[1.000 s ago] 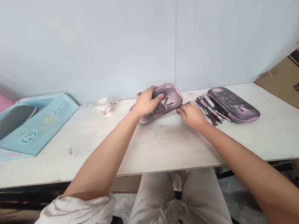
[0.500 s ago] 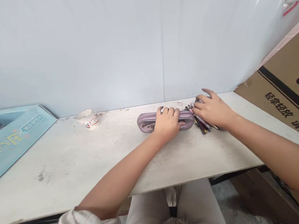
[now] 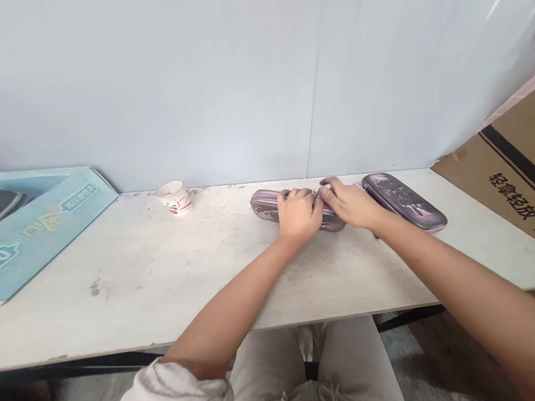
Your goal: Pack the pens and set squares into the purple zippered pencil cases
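gripping a pencil case (image 3: 267, 205) — pinkish purple, resting on the table (image 3: 165, 273) near its back edge — the left hand (image 3: 299, 215) is clenched over its middle. the right hand (image 3: 348, 205) comes in from the side, fingers (image 3: 327, 186) at the small zip pull (image 3: 315, 192) on top; whether they pinch it i cannot tell. a matching case (image 3: 404, 202) lies just beside the right hand, a paper cup (image 3: 174, 197) sits farther left, then a blue box (image 3: 37, 230) — a cardboard box (image 3: 511, 171) stands beyond the table's right end.
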The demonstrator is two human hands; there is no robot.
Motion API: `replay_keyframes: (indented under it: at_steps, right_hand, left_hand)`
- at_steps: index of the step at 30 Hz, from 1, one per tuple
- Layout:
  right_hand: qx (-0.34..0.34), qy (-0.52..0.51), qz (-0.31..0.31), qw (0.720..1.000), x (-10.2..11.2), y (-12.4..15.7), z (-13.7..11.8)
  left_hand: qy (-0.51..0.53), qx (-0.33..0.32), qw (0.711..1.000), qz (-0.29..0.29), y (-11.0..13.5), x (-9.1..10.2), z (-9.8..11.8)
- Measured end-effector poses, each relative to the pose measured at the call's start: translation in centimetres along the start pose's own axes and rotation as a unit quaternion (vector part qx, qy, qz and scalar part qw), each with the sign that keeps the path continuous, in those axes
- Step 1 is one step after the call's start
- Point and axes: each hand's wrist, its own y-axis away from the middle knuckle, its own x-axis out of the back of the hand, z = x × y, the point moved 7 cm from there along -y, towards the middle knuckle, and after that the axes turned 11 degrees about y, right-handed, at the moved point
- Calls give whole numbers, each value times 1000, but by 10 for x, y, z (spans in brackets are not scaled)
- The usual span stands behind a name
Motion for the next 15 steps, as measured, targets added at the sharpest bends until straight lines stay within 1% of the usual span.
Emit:
replay_keyframes:
  at_steps: [2, 5, 8, 11, 13, 15]
  right_hand:
    - [11, 8, -12, 1000, -13, 2, -8]
    - [30, 71, 33, 996, -18, 0, -19]
    - [19, 116, 69, 991, -18, -6, -26]
    - [30, 124, 88, 988, -14, -8, -42]
    - [41, 118, 104, 987, -9, -5, -56]
    - [38, 109, 119, 986, -4, -3, -66]
  left_hand:
    - [11, -1, 1000, -12, 2, 1, -6]
    - [20, -8, 1000, -12, 6, 8, -18]
    - [27, -5, 1000, 2, 8, 18, -31]
    - [26, 20, 999, 14, 9, 30, -39]
    - [20, 44, 999, 22, 10, 38, -40]
    - [17, 56, 998, 24, 11, 44, -38]
